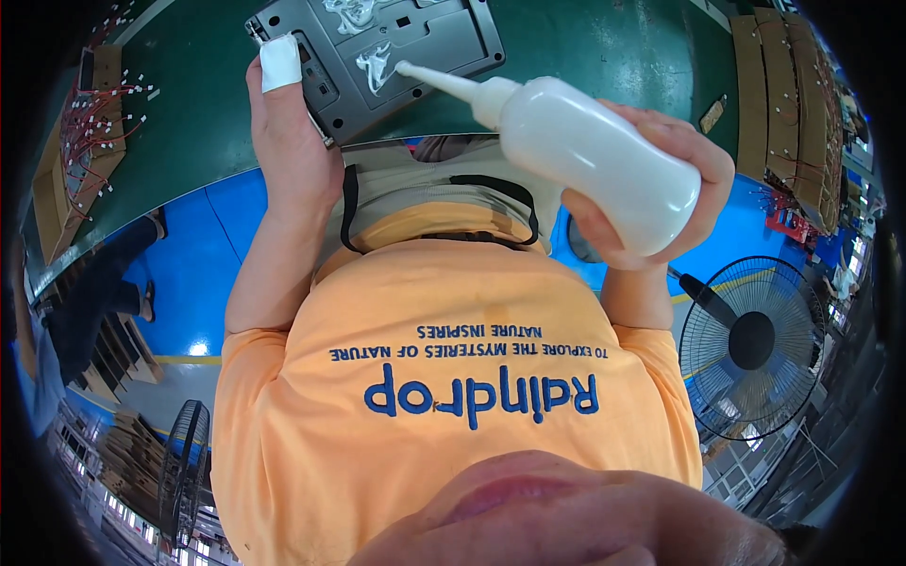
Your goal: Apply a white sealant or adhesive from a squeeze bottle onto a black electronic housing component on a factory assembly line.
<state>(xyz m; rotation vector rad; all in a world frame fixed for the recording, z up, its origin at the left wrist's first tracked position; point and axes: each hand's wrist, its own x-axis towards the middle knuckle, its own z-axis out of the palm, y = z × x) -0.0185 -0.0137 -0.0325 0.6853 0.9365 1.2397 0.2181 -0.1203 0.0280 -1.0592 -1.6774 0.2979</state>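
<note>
My right hand (717, 174) is wrapped around a white squeeze bottle (595, 156) with a long tapered nozzle. The bottle is tilted, its tip pointing left, just by a smear of white glue-like paste (375, 68) on a dark grey plastic housing (434, 57). More white paste (349, 13) lies farther up on that housing, near the picture's top edge. My left hand (294, 132) grips the housing at its left side; the thumb wears a white wrap (280, 63). The fingers of my left hand under the housing are hidden.
The housing is over a green worktop (203, 104). At the left stands a cardboard box (104, 141) with red wires and white connectors; cardboard trays (769, 104) sit at the right. A black fan (752, 340) stands at lower right, another fan (186, 462) at lower left. A person's legs (104, 283) show at left.
</note>
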